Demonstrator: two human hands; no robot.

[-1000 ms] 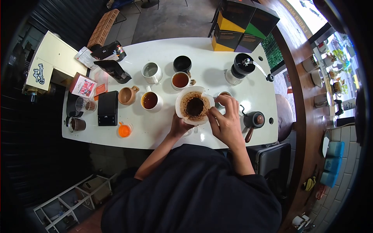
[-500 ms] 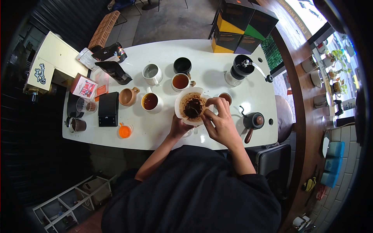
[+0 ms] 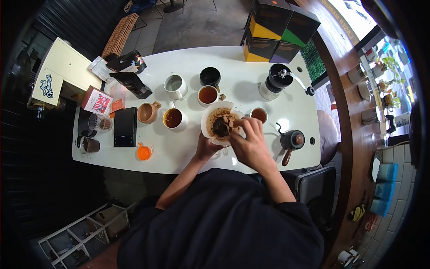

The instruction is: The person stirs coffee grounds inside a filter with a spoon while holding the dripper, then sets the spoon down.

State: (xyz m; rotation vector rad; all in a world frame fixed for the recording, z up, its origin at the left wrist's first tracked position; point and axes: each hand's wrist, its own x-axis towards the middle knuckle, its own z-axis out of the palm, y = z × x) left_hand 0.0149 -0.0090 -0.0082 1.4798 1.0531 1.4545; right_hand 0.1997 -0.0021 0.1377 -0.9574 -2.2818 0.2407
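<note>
A white coffee dripper lined with a paper filter (image 3: pixel 210 117) is held over the table's near side. Dark wet coffee grounds (image 3: pixel 219 128) lie in the filter, with brown residue up its walls. My left hand (image 3: pixel 207 147) is closed around the dripper's lower left side, its fingers partly hidden beneath. My right hand (image 3: pixel 249 141) reaches over the filter's right side with thumb and fingers pinched inside the rim. What they pinch is hidden. Close by are a white mug of brown liquid (image 3: pixel 174 118), a cup of reddish-brown liquid (image 3: pixel 208 95) and a small cup (image 3: pixel 259 114).
A dark gooseneck kettle (image 3: pixel 292 140) and a hand grinder (image 3: pixel 278 78) stand to the right. Leftward are a black scale (image 3: pixel 125 127), a brown cup (image 3: pixel 147 112) and an orange cup (image 3: pixel 144 152). Stacked boxes (image 3: pixel 273 33) occupy the table's far right corner.
My right hand has shifted slightly left and down, further over the filter. Brown-stained material now shows near its fingertips, and the small cup is more visible. My left hand keeps its hold.
</note>
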